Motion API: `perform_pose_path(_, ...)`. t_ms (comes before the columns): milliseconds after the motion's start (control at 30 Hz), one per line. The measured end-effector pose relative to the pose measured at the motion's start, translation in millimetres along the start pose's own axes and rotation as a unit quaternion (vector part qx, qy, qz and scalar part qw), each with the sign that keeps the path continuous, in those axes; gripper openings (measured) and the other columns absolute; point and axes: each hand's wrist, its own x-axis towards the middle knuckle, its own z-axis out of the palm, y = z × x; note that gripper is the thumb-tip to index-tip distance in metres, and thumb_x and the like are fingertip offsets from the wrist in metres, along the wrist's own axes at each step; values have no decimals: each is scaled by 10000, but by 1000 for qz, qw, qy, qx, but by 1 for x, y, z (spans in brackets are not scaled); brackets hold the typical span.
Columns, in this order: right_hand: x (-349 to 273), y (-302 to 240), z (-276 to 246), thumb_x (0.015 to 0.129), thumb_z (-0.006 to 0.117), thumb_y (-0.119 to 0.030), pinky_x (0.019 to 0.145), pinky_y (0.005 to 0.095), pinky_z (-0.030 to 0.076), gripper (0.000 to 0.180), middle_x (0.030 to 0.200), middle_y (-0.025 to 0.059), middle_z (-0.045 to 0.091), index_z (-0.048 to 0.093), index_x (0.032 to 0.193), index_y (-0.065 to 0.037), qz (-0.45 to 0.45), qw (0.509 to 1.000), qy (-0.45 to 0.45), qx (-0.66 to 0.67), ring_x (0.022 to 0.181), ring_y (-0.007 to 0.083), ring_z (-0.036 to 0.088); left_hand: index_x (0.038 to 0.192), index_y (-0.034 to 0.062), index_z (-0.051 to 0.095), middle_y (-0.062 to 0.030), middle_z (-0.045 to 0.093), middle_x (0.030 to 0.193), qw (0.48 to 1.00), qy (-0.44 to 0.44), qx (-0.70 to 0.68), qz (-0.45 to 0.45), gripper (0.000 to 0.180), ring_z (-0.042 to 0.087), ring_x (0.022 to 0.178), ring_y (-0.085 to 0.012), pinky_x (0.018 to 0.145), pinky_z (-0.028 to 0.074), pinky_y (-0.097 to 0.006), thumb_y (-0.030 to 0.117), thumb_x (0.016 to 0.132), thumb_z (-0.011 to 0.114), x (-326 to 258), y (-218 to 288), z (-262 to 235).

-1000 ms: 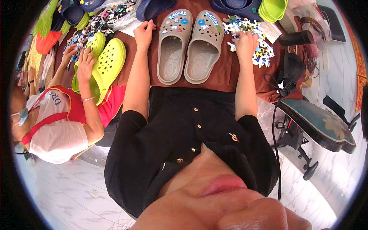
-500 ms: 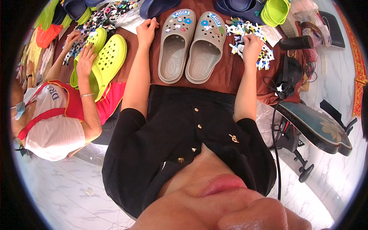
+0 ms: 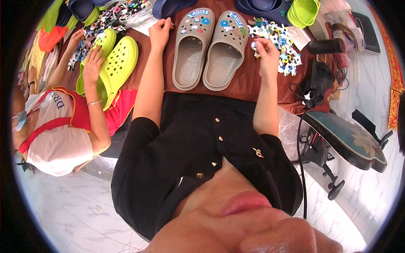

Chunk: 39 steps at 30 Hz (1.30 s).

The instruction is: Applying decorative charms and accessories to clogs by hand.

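Two grey-brown clogs, the left [image 3: 185, 50] and the right [image 3: 225, 46], lie side by side on the brown cloth before me. Colourful charms decorate their perforated tops. My right hand [image 3: 268, 57] pinches a small white shoe charm [image 3: 253, 45] by the right clog, beside a pile of mixed charms [image 3: 287, 52]. Left of the clogs, just below a dark blue clog [image 3: 169, 7], my left hand [image 3: 159, 36] is closed with its fingertips together. Whatever it may hold is too small to make out.
At my left a co-worker in a red apron rests a hand [image 3: 93, 65] on lime green clogs [image 3: 122, 55]. Another charm heap [image 3: 109, 25] lies behind them. Green clogs [image 3: 303, 12], a dark cylinder [image 3: 325, 46] and a hanging cable [image 3: 302, 168] are on the right.
My right hand has come off the charm pile, moving left toward the right clog with a white charm in its fingertips. My left hand has stayed nearly in place.
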Motion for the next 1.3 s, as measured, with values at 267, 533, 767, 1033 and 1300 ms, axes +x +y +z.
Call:
perform_pose_path(267, -1, 12, 28, 860, 640, 2, 712, 211, 417, 95, 857, -7, 624, 662, 950, -15, -49, 998, 9, -37, 769, 68, 526, 767, -17, 701, -68, 693, 691, 1000, -1, -18, 4, 333, 642, 665, -111, 671, 489, -258, 257, 929, 603, -1, 0, 1)
perform_pose_path(533, -19, 4, 28, 795, 601, 78, 714, 250, 470, 144, 902, 68, 624, 685, 882, -1, -218, 961, 31, -169, 830, 151, 595, 774, -11, 707, -62, 694, 688, 1000, -1, -2, 24, 328, 637, 660, -103, 663, 489, -257, 256, 931, 602, 0, -3, 0)
perform_pose_path(767, -40, 0, 28, 821, 593, 55, 710, 248, 476, 221, 944, 86, 640, 711, 999, -1, -242, 945, 35, -217, 828, 161, 608, 775, -14, 708, -59, 691, 682, 1000, -1, 10, 13, 324, 635, 650, -105, 661, 490, -257, 252, 931, 604, 0, -2, 2)
perform_pose_path(1033, -22, 5, 27, 823, 697, -30, 691, 236, 478, 167, 934, 67, 650, 730, 987, -24, -195, 967, 37, -160, 801, 126, 601, 782, -20, 704, -65, 696, 700, 1000, 0, -1, 12, 330, 634, 668, -106, 671, 485, -251, 257, 932, 604, -2, -3, 1)
perform_pose_path(1300, -13, 5, 27, 814, 681, -10, 749, 291, 489, 179, 952, 99, 658, 729, 986, -30, -247, 939, 16, -239, 852, 201, 614, 763, -23, 700, -64, 693, 688, 1000, -1, -2, 13, 337, 631, 650, -106, 662, 487, -254, 253, 931, 604, -2, 1, 1)
